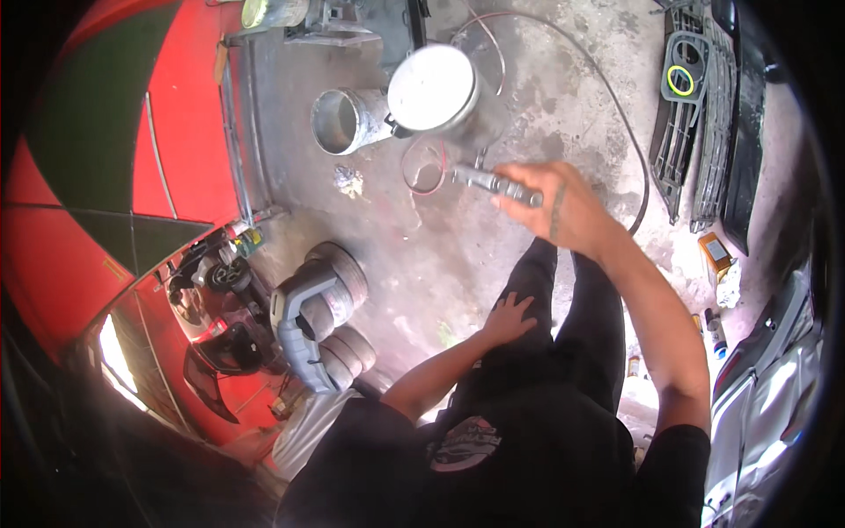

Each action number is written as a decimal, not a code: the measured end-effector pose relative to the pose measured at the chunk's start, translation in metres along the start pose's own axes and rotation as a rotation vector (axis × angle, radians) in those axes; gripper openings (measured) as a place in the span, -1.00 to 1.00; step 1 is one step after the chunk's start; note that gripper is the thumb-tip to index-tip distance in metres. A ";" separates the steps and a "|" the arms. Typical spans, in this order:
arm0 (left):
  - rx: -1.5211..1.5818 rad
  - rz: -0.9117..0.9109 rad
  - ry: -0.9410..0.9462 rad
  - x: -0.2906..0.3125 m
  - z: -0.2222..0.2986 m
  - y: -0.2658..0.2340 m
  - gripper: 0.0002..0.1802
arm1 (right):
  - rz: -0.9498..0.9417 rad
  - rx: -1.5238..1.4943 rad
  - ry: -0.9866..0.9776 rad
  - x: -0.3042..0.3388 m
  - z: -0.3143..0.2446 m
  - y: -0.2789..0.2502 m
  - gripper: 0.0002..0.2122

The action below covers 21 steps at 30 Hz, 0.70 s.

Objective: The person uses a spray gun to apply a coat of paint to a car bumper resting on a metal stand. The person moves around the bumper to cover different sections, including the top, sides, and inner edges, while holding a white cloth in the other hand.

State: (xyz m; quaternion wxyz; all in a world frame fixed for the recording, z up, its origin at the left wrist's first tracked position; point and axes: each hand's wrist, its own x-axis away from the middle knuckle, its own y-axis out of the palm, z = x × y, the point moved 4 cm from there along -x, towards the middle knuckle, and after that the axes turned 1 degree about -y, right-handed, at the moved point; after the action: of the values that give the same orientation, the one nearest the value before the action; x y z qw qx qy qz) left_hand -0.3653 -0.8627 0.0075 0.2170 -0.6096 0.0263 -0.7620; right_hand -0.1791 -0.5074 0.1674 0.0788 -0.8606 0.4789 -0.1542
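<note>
My right hand is closed around a silver metal spray gun, held out in front of me with its front end to the left. Just beyond it is a white round piece, face up, with a blurred greyish patch along its lower right side. What supports that piece is mostly hidden. An open grey-white can lies on its side, left of the round piece. My left hand rests on my left thigh, fingers spread and holding nothing.
A dark hose curves over the concrete floor. Car grille parts stand at the right, near a small orange box. Red car panels fill the left side. A grey plastic part leans against stacked round cans.
</note>
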 end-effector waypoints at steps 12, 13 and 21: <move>0.112 0.038 -0.006 0.056 -0.084 0.032 -0.30 | 0.431 -0.097 0.269 0.034 -0.011 0.024 -0.63; 0.133 0.033 0.008 0.058 -0.094 0.038 -0.31 | 0.412 -0.084 0.226 0.035 -0.019 0.036 -0.63; 0.367 0.216 0.192 0.110 -0.175 0.044 -0.41 | 0.347 -0.086 -0.091 0.057 -0.112 0.195 -0.64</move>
State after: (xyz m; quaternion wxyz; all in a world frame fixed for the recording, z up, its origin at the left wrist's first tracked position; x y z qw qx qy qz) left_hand -0.5343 -0.9816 0.0504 0.4010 -0.4781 -0.0272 -0.7810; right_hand -0.3450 -0.6573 0.2281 0.0889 -0.7739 0.6221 -0.0785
